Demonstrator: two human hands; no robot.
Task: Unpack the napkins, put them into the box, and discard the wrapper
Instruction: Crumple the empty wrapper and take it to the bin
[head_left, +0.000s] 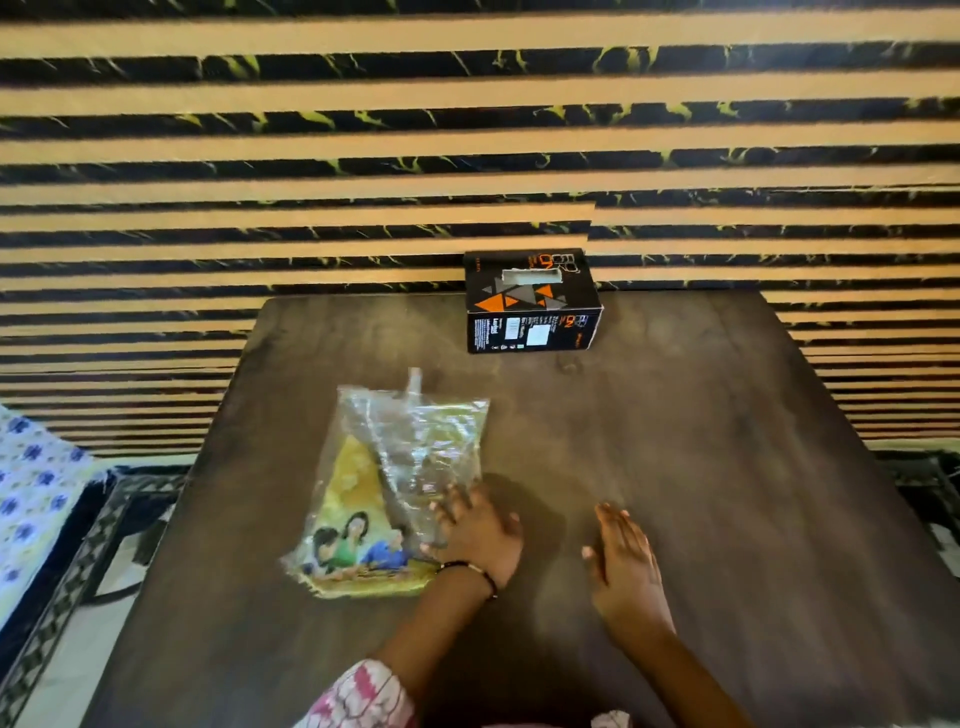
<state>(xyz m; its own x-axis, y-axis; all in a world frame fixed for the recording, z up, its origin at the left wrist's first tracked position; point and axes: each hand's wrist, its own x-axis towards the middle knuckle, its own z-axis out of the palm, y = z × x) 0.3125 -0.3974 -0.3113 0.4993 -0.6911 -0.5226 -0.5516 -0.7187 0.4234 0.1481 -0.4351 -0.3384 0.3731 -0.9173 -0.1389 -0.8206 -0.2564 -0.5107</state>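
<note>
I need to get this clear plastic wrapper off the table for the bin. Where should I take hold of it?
Pinch the crumpled clear plastic wrapper at its near right edge, where the left hand already rests on it, coming from the right. The film lies loose and rumpled there, so it should gather easily.

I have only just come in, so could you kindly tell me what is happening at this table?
A person is working at a dark wooden table. Their left hand rests on the edge of a crinkled clear-and-yellow plastic wrapper printed with people, which looks flat and mostly empty. The right hand lies open and flat on the tabletop, holding nothing. A black cardboard box with orange triangles stands at the far edge, apart from both hands. The wrapper has not been discarded yet.
</note>
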